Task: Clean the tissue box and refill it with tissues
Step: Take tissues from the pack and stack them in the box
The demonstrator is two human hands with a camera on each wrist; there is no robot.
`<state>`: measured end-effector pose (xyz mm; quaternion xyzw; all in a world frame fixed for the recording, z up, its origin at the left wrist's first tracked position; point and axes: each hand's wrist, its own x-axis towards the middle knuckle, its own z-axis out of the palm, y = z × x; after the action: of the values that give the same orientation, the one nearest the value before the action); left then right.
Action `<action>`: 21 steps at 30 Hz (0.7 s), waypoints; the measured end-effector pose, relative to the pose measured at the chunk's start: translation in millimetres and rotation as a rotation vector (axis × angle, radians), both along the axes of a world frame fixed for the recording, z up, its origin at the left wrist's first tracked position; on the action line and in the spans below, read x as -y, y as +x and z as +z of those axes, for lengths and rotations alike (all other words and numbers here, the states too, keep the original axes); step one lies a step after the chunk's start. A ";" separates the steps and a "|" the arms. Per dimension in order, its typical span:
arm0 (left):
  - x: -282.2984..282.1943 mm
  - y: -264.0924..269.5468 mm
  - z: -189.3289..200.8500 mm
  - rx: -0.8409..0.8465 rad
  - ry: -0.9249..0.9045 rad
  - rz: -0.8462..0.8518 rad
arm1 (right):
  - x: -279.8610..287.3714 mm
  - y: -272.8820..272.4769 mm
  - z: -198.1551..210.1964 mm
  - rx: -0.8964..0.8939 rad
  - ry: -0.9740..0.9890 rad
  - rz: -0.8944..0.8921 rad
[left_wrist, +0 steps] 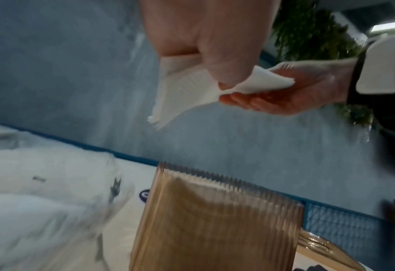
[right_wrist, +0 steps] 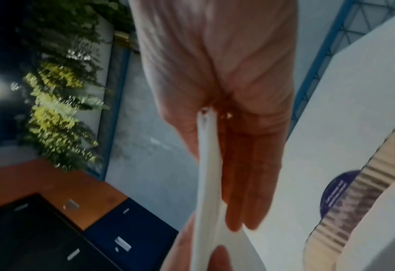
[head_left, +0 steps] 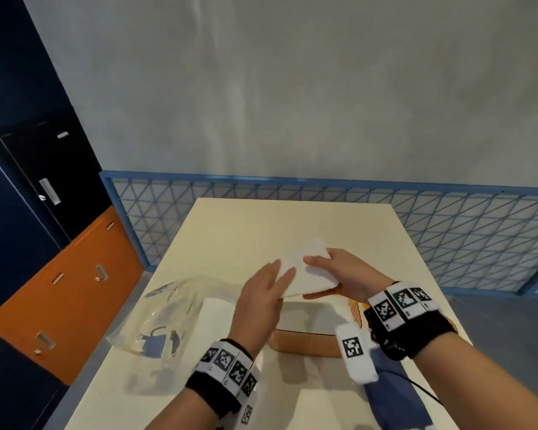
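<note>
Both hands hold a stack of white tissues (head_left: 305, 274) in the air, just above the tissue box (head_left: 305, 333). The stack is flat, roughly rectangular and soft; the left wrist view shows its thin layered edges fanning at a drooping corner (left_wrist: 159, 117).

Right hand (head_left: 345, 274): fingers long and nearly straight over the top of the stack, thumb under it, so the tissues are clamped between them. The right wrist view shows the paper edge-on (right_wrist: 209, 165), squeezed between thumb and fingers.

Left hand (head_left: 261, 302): fingers mostly extended, lying against the near-left edge of the stack. In the left wrist view the thumb (left_wrist: 228, 55) and fingers pinch the paper.

The tissue box sits on the cream table (head_left: 230, 231), directly under the hands. It is a tan, translucent, vertically ribbed plastic box with rounded corners (left_wrist: 214, 220), open on top, with a pale inside.

Left of the box is a white flat slab (head_left: 215, 318), maybe the lid or another tissue pack; cannot tell which. Further left of the box lies a crumpled clear plastic wrapper (head_left: 162, 318) with blue print. Right of the box, near the table's edge, is a blue cloth (head_left: 389, 386), partly hidden by the right wrist band.
</note>
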<state>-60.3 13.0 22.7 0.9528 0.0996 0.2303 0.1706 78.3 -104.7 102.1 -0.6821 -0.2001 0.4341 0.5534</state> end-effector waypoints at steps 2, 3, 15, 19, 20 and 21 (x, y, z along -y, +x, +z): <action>5.7 -0.5 -6.4 -0.040 -0.090 -0.026 | 4.8 5.7 -3.6 0.197 -0.079 -0.047; 9.1 -2.4 -6.8 -0.011 -0.210 -0.020 | 8.4 8.2 -2.7 0.287 -0.113 -0.058; -5.2 26.2 12.9 -0.065 -1.866 0.082 | 31.8 23.4 3.8 0.067 -0.038 -0.140; -8.0 34.1 10.7 -0.059 -1.584 0.243 | 33.9 31.5 -17.6 0.003 -0.086 -0.193; -9.1 36.1 9.3 -0.063 -1.500 0.299 | 34.4 33.8 -23.7 0.010 -0.109 -0.217; -9.8 38.6 7.2 -0.072 -1.410 0.336 | 34.5 36.0 -30.9 0.024 -0.138 -0.238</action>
<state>-21.8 22.8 29.9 0.5952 0.3752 0.1032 0.7031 114.3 -139.2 71.2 -0.7426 -0.0940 0.3698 0.5504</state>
